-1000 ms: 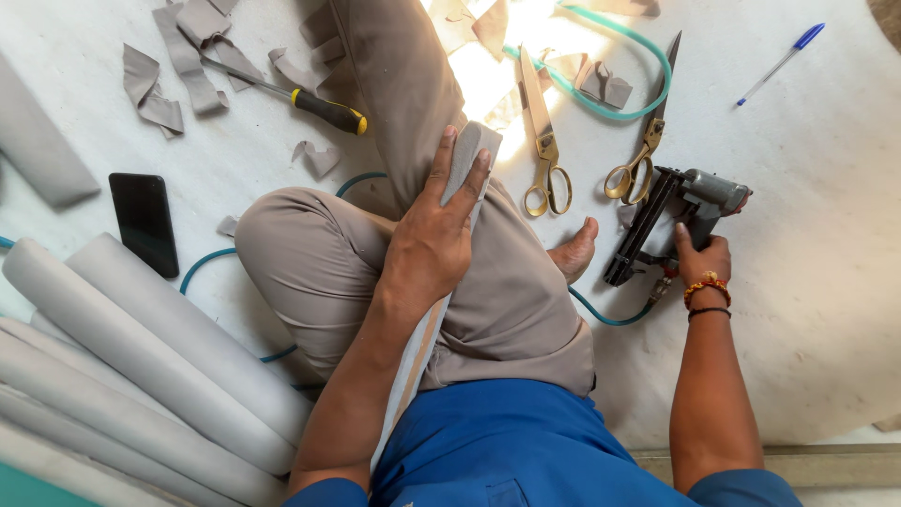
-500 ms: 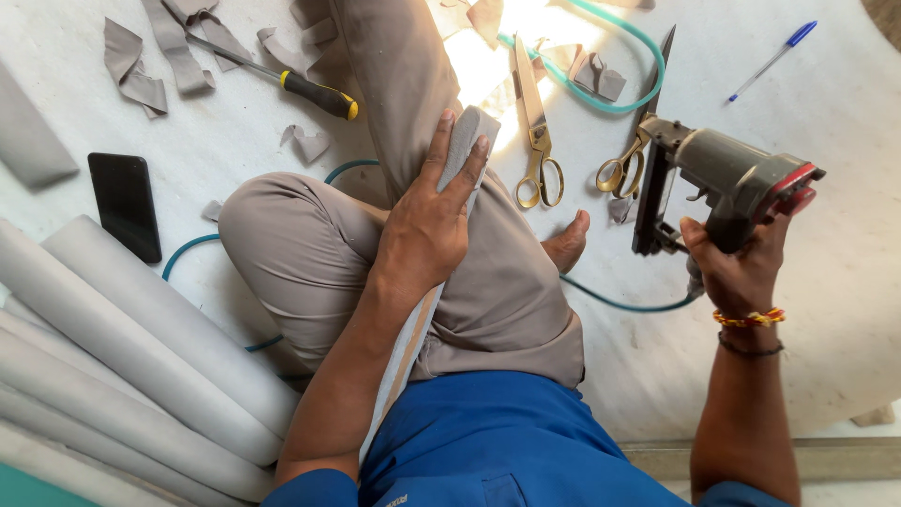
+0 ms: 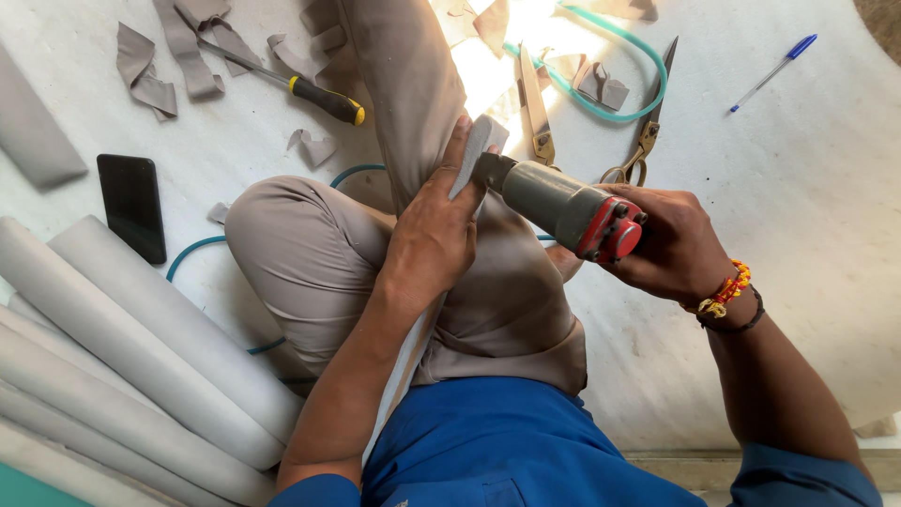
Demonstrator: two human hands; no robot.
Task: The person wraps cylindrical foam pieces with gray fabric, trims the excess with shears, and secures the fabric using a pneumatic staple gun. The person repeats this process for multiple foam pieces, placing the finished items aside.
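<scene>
My left hand [image 3: 434,235] presses a long grey fabric-covered strip [image 3: 479,148] against my bent leg in beige trousers [image 3: 319,253]. The strip runs down along my forearm toward my blue shirt. My right hand [image 3: 671,239] grips a grey pneumatic staple gun [image 3: 558,205] with a red rear cap. The gun's nose touches the upper end of the strip, right beside my left fingertips.
Several grey rolled pieces [image 3: 141,347] lie at the lower left, next to a black phone [image 3: 133,205]. A screwdriver [image 3: 300,86], fabric scraps [image 3: 150,80], two pairs of scissors [image 3: 537,111], a teal air hose [image 3: 619,103] and a blue pen [image 3: 774,70] lie on the white floor.
My right hand lifted the staple gun off the floor at the right and swung it left until its nose reached the strip. My left hand stayed on the strip.
</scene>
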